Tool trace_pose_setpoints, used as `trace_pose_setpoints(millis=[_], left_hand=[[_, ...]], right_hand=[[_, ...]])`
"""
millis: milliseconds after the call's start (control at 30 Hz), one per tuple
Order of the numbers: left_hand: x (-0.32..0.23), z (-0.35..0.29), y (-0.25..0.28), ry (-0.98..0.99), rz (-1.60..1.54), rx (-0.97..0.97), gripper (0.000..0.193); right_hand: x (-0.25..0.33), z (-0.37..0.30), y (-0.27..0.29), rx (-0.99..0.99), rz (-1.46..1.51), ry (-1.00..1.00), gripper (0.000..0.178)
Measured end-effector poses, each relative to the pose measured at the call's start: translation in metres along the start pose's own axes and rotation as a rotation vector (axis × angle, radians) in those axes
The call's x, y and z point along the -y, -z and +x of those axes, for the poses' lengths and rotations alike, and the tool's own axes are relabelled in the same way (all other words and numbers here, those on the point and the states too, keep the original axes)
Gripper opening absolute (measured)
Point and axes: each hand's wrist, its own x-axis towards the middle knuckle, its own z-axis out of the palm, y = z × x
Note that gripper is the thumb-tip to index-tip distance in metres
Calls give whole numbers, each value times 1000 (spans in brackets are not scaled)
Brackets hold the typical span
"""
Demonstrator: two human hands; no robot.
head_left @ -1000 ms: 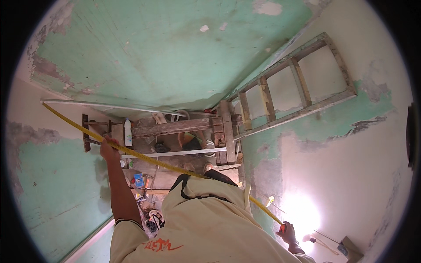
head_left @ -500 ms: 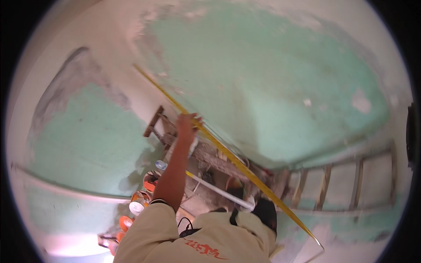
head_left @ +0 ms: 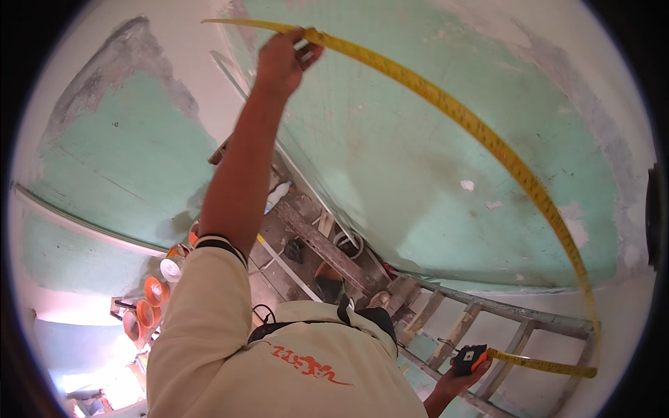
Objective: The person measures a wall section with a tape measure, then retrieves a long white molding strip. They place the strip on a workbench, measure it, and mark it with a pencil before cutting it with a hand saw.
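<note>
High up near the wall, my left hand is closed on the yellow tape measure blade, a short way from its free end. From there the blade bows in a wide arc to the right, bends sharply at lower right and runs back to its case. The black and orange tape measure case rests in my right hand, low at my right side, with the fingers partly hidden around it.
Green wall with patched pale edges stands ahead. A wooden ladder leans at right. Below lie a wooden plank, a round pail and a white bar. Several orange containers line the left.
My left hand has risen toward the wall's top with the blade, which now bows instead of running straight. My right hand and the tape case have come into view at lower right.
</note>
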Motion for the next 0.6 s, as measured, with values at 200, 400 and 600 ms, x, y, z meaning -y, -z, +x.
trace_pose_setpoints(millis=[200, 400, 600], left_hand=[[19, 27, -73, -88, -23, -111, 18], [25, 34, -132, -229, -55, -101, 20], [-5, 57, -182, -239, -72, -69, 16]], right_hand=[[26, 84, -13, 94, -215, 6, 63], [41, 140, -9, 136, -140, 101, 49], [109, 131, -63, -23, 228, 174, 33]])
